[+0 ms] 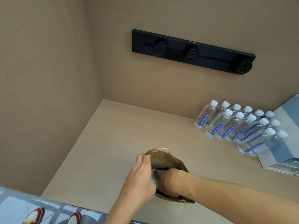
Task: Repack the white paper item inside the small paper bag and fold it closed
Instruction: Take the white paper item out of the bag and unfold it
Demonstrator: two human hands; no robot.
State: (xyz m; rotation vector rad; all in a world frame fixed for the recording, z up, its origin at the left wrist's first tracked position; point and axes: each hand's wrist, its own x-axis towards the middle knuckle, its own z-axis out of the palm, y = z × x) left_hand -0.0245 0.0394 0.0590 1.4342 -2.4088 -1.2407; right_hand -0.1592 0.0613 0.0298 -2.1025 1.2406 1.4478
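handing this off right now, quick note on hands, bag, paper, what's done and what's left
Left hand: gripping the left edge of the small brown paper bag, holding its mouth open.
Right hand: reaching into the bag's mouth, on the white paper item.
Bag: lying on the beige counter, twine handles loose at both ends; water bottles stand apart at the back right.
Done: the paper is partly in the bag, some of it visible between the hands.
Left: push the paper fully in, withdraw the right hand, flatten the bag and fold it closed.
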